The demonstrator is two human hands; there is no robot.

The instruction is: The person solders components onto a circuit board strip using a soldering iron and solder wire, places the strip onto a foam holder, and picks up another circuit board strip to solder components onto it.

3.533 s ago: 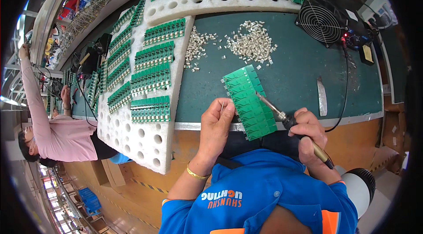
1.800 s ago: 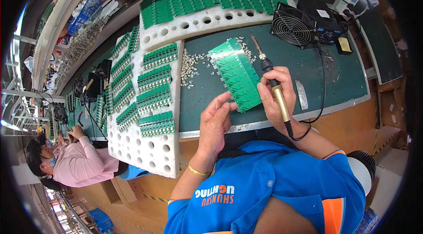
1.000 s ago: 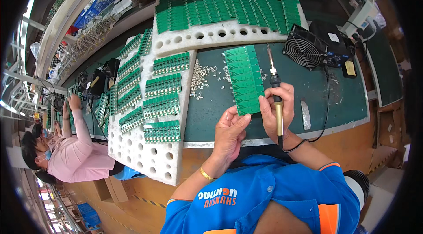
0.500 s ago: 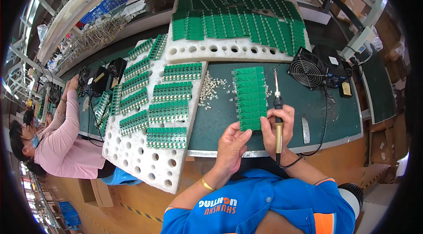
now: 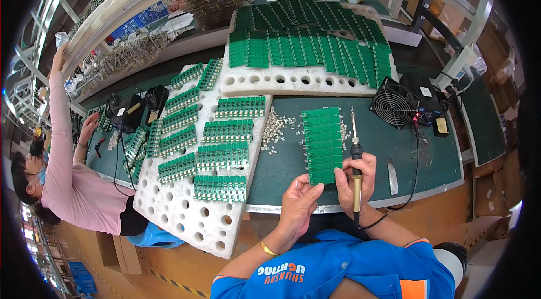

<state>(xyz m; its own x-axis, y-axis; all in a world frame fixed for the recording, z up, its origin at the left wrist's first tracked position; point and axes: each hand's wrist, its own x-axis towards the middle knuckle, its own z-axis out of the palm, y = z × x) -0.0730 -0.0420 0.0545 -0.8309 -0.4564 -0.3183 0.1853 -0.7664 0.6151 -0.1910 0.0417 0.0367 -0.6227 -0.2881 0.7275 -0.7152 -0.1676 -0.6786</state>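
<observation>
A green circuit board panel (image 5: 322, 144) is held up over the dark green bench, its lower end between the thumb and fingers of my left hand (image 5: 298, 202). My right hand (image 5: 358, 179) is closed around the handle of a soldering iron (image 5: 356, 155), whose metal tip points away from me. The right thumb also rests at the panel's lower right corner. Small white connectors (image 5: 276, 129) lie loose to the left of the panel, and a few show past its right edge. What the fingers do under the panel is hidden.
A white foam board (image 5: 214, 226) on the left carries several populated panels; another foam board (image 5: 259, 80) behind carries rows of green panels. A black fan (image 5: 390, 103) stands at the right, near a metal blade (image 5: 393, 178). Co-workers sit at left and across the bench.
The view has tilted, so the bench sits lower in the picture. My hands keep hold of the panel and iron. The co-worker at left has raised one arm toward the overhead rail.
</observation>
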